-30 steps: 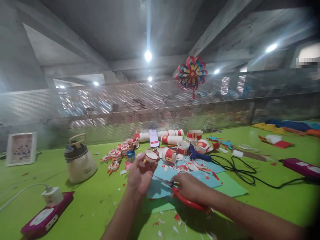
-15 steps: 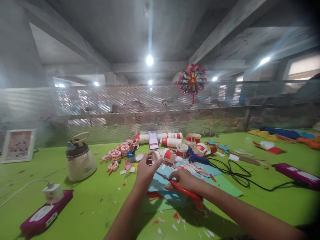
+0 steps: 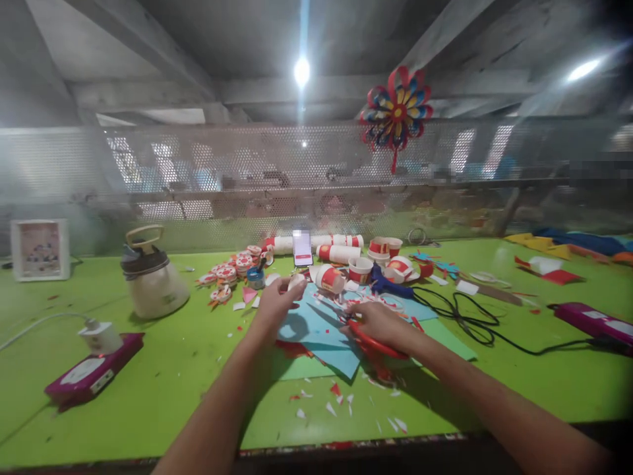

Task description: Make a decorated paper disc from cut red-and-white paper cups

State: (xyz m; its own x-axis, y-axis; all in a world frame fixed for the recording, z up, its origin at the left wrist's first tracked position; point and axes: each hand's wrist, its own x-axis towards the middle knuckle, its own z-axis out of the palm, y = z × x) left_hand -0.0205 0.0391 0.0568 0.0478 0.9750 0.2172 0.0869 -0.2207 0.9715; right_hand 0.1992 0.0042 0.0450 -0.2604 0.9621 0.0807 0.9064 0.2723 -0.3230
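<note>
My left hand (image 3: 277, 302) is closed around a small white round piece (image 3: 297, 282), apparently part of a paper cup; my fingers hide much of it. In my right hand (image 3: 378, 324) are scissors with red handles (image 3: 372, 342), their blades pointing left toward the left hand without touching the piece. Just beyond the blades, a red and white paper cup (image 3: 330, 279) lies on its side. Beneath both hands are sheets of light blue paper (image 3: 321, 333).
Stacked paper cups (image 3: 339, 254), a phone (image 3: 302, 248) and patterned discs (image 3: 226, 272) stand behind. A blue glue gun (image 3: 388, 284) with a black cord (image 3: 469, 316) lies right. Leftward are a jug (image 3: 153, 280) and purple power strip (image 3: 96, 373). Paper scraps (image 3: 331, 409) litter the front.
My left hand has shifted left and away from the lying cup, with the white piece in its fingers. The scissors moved slightly right. The head view has tilted downward.
</note>
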